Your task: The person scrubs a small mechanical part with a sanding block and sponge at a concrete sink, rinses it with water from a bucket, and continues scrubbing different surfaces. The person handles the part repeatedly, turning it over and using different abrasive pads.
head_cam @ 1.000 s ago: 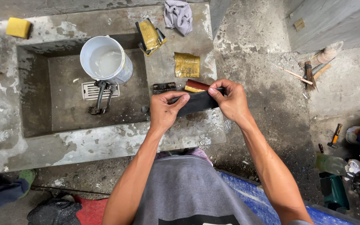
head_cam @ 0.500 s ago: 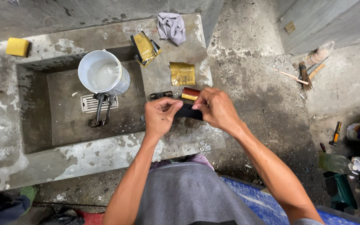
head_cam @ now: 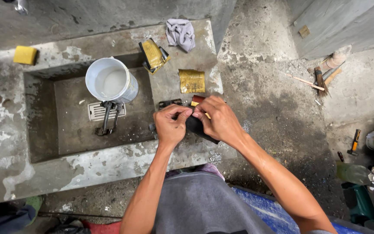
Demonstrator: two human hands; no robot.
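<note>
My left hand [head_cam: 170, 125] and my right hand [head_cam: 218, 120] meet over the right ledge of a concrete sink [head_cam: 109, 158]. Between them they grip a black flexible piece [head_cam: 195, 126], like a strip of rubber, pinched by the thumbs and fingers of both hands. A small red and yellow object [head_cam: 197, 100] shows just behind my right fingers; what it is stays unclear. A small dark metal part [head_cam: 169, 103] lies on the ledge just beyond my left hand.
A white bucket [head_cam: 111, 83] stands in the sink basin above a drain grate [head_cam: 96, 111] and a metal tool [head_cam: 106, 120]. On the ledge lie yellow sandpaper [head_cam: 191, 81], a yellow packet [head_cam: 153, 54], a grey rag [head_cam: 180, 34] and a yellow sponge [head_cam: 25, 55]. A hammer [head_cam: 353, 142] lies on the floor at right.
My hands have come closer together over the black piece, and my right hand now covers most of it and the red and yellow object. The view has shifted slightly.
</note>
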